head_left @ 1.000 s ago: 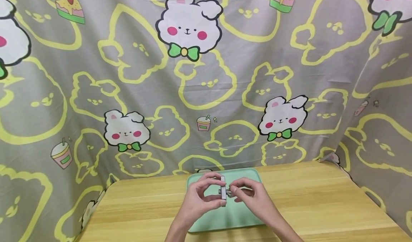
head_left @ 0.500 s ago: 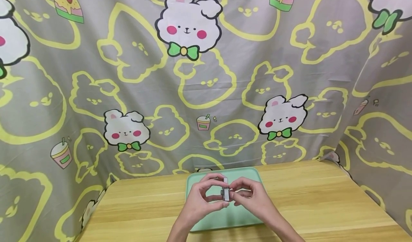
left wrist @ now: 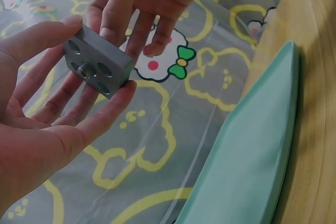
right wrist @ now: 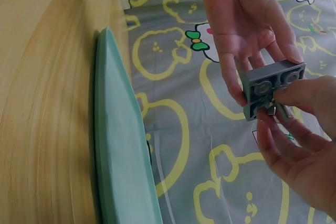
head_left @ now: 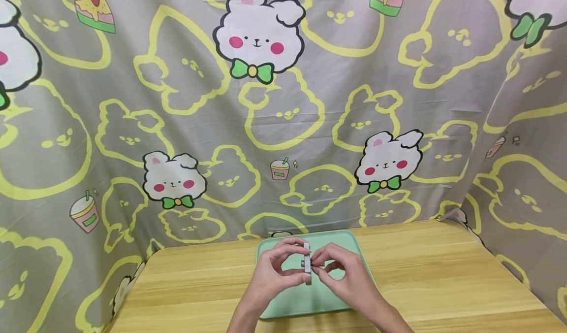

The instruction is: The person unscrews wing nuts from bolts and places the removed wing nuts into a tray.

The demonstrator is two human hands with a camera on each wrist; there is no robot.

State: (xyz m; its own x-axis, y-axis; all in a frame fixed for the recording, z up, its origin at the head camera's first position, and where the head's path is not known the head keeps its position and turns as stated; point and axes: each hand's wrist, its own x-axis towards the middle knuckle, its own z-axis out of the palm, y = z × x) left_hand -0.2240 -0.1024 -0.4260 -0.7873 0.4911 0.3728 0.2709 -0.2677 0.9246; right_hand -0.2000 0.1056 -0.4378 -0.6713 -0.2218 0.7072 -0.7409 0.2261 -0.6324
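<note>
My left fingers (left wrist: 113, 107) grip the grey block (left wrist: 107, 51) edge-on to me, faces left and right, above the tray (head_left: 305, 304), between its near and far edges. Directly right, my right fingers (right wrist: 303, 94) pinch a threaded part (right wrist: 285, 110) at the right face.

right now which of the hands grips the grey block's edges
The left hand, gripping opposite edges of the grey block; the right hand pinches a threaded piece at one face.

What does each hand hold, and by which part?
The left hand holds the grey block by opposite edges. The right hand pinches at the threaded bolt; its exact grip is hidden.
</note>
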